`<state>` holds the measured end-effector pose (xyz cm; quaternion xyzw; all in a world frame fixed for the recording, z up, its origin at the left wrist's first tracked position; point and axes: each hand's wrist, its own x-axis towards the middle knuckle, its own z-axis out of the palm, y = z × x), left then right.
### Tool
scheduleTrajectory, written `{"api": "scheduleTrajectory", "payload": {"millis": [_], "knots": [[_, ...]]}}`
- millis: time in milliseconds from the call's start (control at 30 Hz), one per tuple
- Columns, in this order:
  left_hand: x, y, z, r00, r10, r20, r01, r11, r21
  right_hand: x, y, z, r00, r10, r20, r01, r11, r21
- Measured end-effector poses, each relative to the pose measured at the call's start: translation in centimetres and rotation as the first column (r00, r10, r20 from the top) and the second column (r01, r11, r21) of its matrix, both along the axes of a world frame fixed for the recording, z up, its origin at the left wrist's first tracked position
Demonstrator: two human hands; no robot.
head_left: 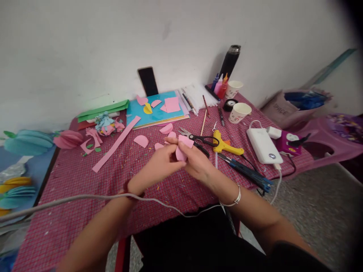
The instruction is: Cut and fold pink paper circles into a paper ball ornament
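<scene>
Over the red checked tablecloth (pixel 73 177), a white cable (pixel 96 196) slung across the left forearm (pixel 112 217) could snag and jerk the left hand (pixel 164 156) and right hand (pixel 197 160), fingers closed in a pinch. Near the right hand, the yellow glue gun (pixel 225 145) and black-handled scissors (pixel 195 137) could be knocked by a careless sweep. The pink paper piece (pixel 186 140), gripped between both hands above the cloth, might crease under uneven finger pressure.
</scene>
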<state>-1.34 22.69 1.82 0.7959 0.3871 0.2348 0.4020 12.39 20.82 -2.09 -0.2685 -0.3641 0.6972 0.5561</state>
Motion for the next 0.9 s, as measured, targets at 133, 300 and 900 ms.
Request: {"api": "scheduleTrajectory", "payload": {"millis": [133, 300, 900], "knots": [[-4.1, 1.4, -2.4, 0.947, 0.104, -0.304, -0.003, 0.949, 0.316, 3.1, 0.0, -1.2, 0.977, -0.115, 0.177, 0.123, 0.992, -0.035], [-6.1, 1.6, -6.3, 0.789, -0.001, -0.615, 0.345, 0.828, 0.442, 6.1, -2.6, -2.9, 0.752, 0.008, 0.659, -0.092, 0.991, 0.093], [-1.3, 2.0, -6.1, 0.637, 0.145, -0.757, 0.309, 0.852, 0.423, 6.0, -6.1, -4.2, 0.515, 0.035, 0.856, -0.271, 0.955, 0.124]]}}
